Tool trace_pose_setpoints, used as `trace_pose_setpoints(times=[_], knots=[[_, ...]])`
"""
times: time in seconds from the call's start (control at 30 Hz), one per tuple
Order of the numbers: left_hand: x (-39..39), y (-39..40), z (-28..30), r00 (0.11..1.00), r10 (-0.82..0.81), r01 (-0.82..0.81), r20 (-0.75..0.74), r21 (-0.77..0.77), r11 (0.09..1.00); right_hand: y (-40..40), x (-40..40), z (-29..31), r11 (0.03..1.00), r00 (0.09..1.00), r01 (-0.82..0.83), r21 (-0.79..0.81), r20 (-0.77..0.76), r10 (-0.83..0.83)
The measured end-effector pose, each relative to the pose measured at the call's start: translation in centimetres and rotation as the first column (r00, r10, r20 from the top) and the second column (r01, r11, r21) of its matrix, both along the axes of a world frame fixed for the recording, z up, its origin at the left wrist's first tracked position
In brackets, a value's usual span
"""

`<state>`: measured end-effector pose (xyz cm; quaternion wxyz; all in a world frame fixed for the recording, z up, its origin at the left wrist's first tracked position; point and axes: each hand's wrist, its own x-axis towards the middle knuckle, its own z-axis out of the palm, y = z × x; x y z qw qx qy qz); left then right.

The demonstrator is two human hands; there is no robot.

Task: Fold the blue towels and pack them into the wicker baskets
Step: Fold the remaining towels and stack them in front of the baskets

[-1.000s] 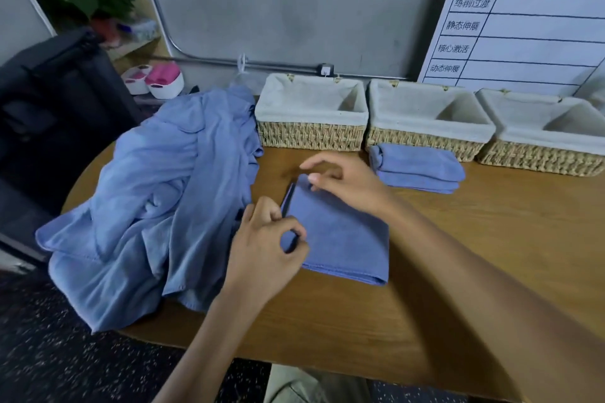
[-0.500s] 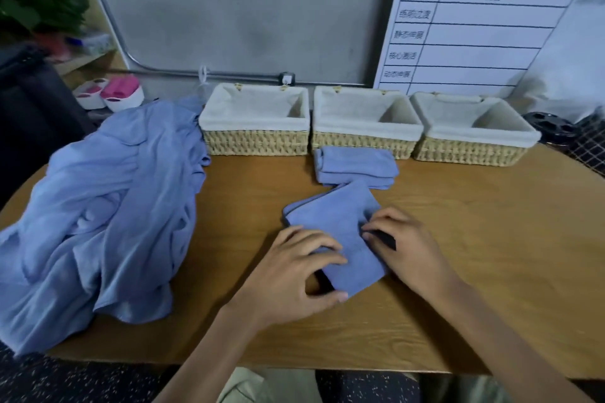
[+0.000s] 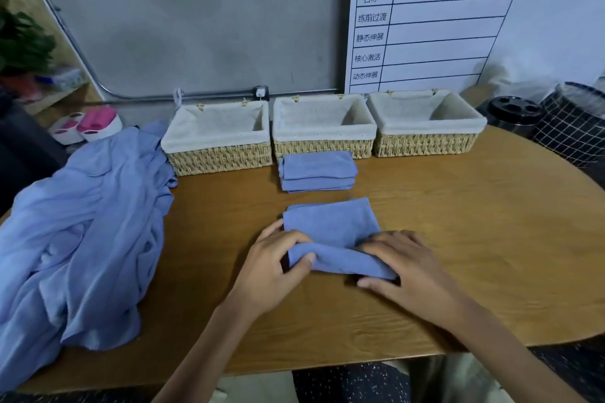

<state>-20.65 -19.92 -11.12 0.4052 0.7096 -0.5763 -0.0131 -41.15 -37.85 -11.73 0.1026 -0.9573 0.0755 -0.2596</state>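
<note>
Since half a second ago, the blue towel's (image 3: 330, 226) near edge has been lifted — pinched by the left hand (image 3: 271, 267) and right hand (image 3: 409, 268). Another fold is judged underway — wicker baskets (image 3: 324, 123) unpacked.

1. The wooden surface (image 3: 458, 239) carried three lined wicker baskets (image 3: 322, 127) along its far edge.
2. A folded towel stack (image 3: 317, 172), a half-folded towel (image 3: 330, 226) and a heap of unfolded blue towels (image 3: 82, 232) lay on it.

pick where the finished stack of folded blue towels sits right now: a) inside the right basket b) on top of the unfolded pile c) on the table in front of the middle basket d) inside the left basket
c: the folded stack lies on the table, right in front of the middle basket, and all three baskets' linings show no towels inside.
</note>
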Motion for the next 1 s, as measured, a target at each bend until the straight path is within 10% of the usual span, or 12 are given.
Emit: trace_pose_setpoints(times=[0.3,0.63,0.77,1.0], knots=[[0.7,-3.9,0.7,0.887,0.325,-0.353,-0.328,-0.031,0.935,-2.2,5.6,2.4,0.774,0.974,0.101,0.625,0.096,-0.205],[1.9,-6.4,1.7,0.846,0.512,-0.532,0.146,0.262,0.805,-3.7,7.6,1.7,0.824,0.927,0.375,0.426,-0.168,-0.335],[1.4,-5.8,2.2,0.787,0.511,-0.586,0.346,0.160,0.794,-3.7,7.7,1.9,0.857,0.925,0.380,0.348,-0.178,-0.337],[-4.5,-5.6,0.9,0.944,0.222,-0.270,0.245,0.184,0.945,-3.9,4.5,2.4,0.815,0.866,0.500,0.294,-0.186,-0.464]])
